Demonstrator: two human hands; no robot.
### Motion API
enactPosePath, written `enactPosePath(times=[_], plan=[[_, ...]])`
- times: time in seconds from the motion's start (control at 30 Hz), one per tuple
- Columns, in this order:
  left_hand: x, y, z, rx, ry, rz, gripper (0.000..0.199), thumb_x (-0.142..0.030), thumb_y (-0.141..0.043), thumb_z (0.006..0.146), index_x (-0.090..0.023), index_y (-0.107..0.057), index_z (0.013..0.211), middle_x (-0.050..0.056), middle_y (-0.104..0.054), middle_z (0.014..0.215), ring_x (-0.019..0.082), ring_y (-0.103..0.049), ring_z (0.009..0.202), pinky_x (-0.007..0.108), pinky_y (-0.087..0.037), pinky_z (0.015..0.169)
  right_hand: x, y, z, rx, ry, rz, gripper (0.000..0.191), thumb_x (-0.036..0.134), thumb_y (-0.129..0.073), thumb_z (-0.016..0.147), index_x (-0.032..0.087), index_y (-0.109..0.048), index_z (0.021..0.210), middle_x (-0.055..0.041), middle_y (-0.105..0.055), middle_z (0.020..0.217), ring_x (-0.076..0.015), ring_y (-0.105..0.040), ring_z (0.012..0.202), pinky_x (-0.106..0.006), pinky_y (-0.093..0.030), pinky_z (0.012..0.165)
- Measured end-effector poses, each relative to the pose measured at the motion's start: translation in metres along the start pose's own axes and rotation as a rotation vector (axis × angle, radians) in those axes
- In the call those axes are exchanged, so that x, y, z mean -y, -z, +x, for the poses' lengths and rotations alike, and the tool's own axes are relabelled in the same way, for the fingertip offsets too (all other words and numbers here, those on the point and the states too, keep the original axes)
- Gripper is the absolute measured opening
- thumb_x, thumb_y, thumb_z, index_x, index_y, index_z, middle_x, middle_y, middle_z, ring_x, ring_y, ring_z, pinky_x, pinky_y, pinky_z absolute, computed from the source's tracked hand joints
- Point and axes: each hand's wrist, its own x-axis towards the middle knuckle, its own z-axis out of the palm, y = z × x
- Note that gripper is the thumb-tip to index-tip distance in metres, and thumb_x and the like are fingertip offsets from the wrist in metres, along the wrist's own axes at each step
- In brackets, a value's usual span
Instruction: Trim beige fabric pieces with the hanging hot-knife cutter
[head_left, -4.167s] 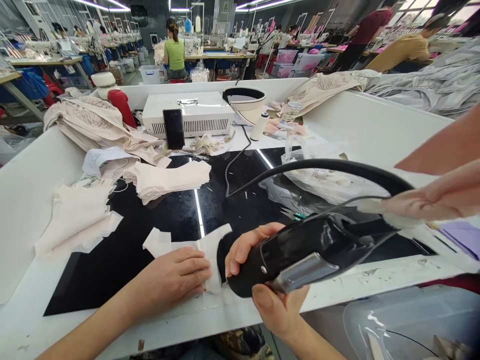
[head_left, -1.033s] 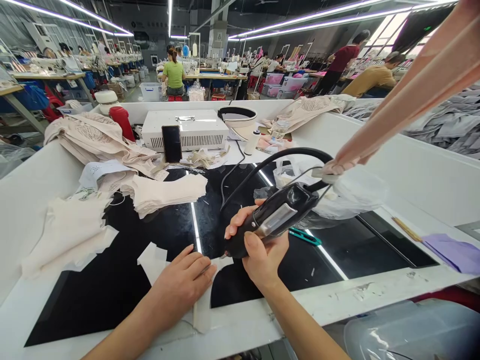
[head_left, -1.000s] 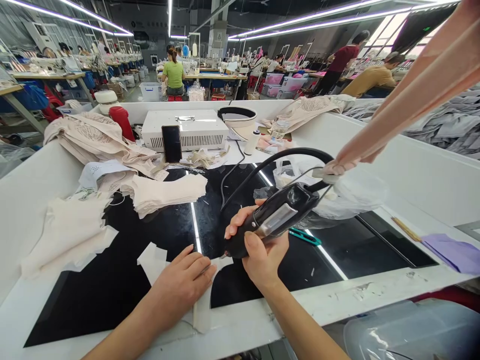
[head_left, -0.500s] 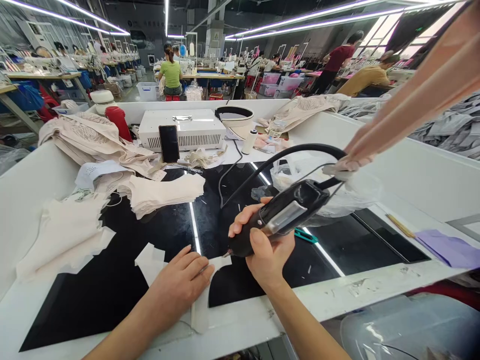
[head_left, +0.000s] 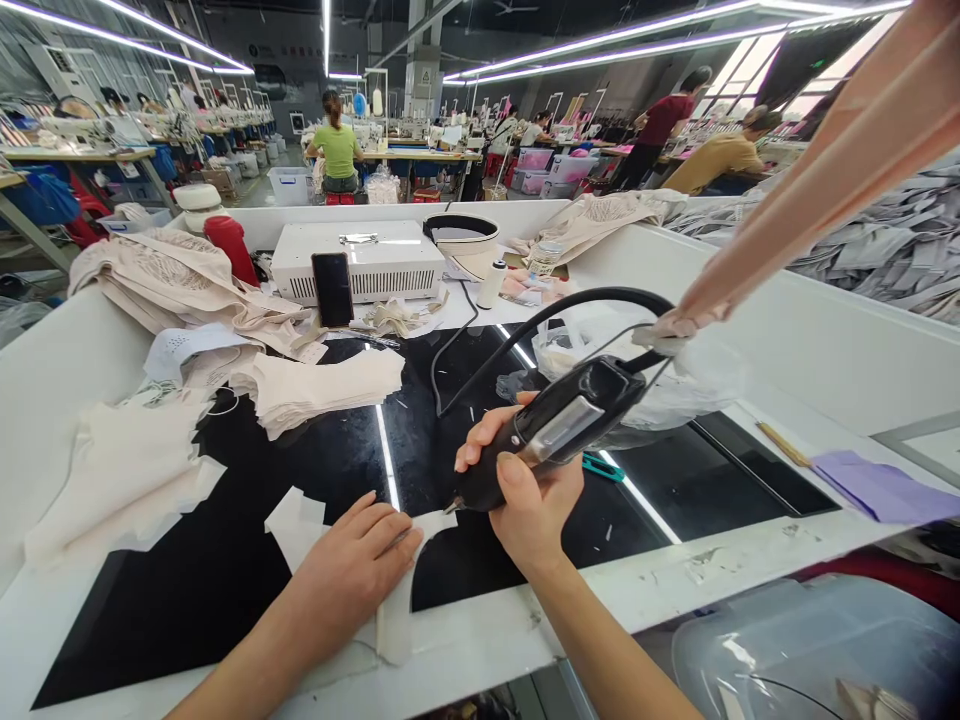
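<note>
Centrally, tool [head_left: 559,425] tilted over the black sheet [head_left: 202,590], right hand's [head_left: 534,505] fingers clamped round it, tip at the cloth's [head_left: 430,523] right end. Left hand [head_left: 360,560] lies palm-down on the cloth, fingers nearly together. Pale stack [head_left: 330,385] farther left; phone [head_left: 332,290] and box [head_left: 397,270] on the far side.

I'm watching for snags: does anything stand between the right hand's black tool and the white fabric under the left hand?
Nothing visible does. The black tool has its tip at the white fabric; the left hand lies beside it, the black cable arches behind.
</note>
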Motion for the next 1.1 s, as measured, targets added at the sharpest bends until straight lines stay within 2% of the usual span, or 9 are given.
enactPosePath(times=[0.43, 0.77, 0.97, 1.1], plan=[[-0.001, 0.006, 0.002, 0.006, -0.001, 0.0, 0.023, -0.01, -0.046, 0.104, -0.013, -0.06, 0.122, 0.009, -0.069, 0.108, 0.023, -0.068, 0.103, 0.054, -0.056, 0.102, 0.001, -0.006, -0.017, 0.066, -0.061, 0.057, 0.037, 0.031, -0.076, 0.089, 0.031, -0.058, 0.122, 0.0028, -0.064, 0.087, -0.011, -0.063, 0.063, -0.026, -0.056, 0.056], [0.001, 0.005, 0.001, 0.025, -0.025, 0.005, 0.025, -0.006, -0.046, 0.102, -0.011, -0.058, 0.123, 0.01, -0.068, 0.109, 0.023, -0.068, 0.102, 0.054, -0.054, 0.104, 0.006, 0.002, -0.009, 0.005, -0.002, 0.038, 0.036, 0.031, -0.077, 0.087, 0.03, -0.061, 0.119, 0.0028, -0.065, 0.086, -0.0112, -0.063, 0.062, -0.025, -0.057, 0.054], [-0.001, 0.007, 0.001, -0.013, -0.02, 0.048, 0.025, -0.009, -0.044, 0.104, -0.012, -0.058, 0.123, 0.01, -0.068, 0.111, 0.022, -0.067, 0.106, 0.05, -0.054, 0.106, 0.003, 0.002, -0.011, 0.014, -0.014, -0.029, 0.034, 0.031, -0.075, 0.089, 0.029, -0.057, 0.117, 0.0033, -0.065, 0.085, -0.0117, -0.062, 0.06, -0.026, -0.056, 0.053], [-0.01, 0.005, -0.005, -0.021, 0.051, 0.183, 0.034, -0.006, -0.04, 0.102, -0.009, -0.053, 0.134, 0.014, -0.066, 0.117, 0.026, -0.067, 0.111, 0.042, -0.061, 0.094, 0.006, 0.0, -0.014, 0.012, -0.009, -0.04, 0.035, 0.031, -0.075, 0.088, 0.029, -0.056, 0.118, 0.003, -0.066, 0.084, -0.0118, -0.062, 0.06, -0.026, -0.055, 0.052]])
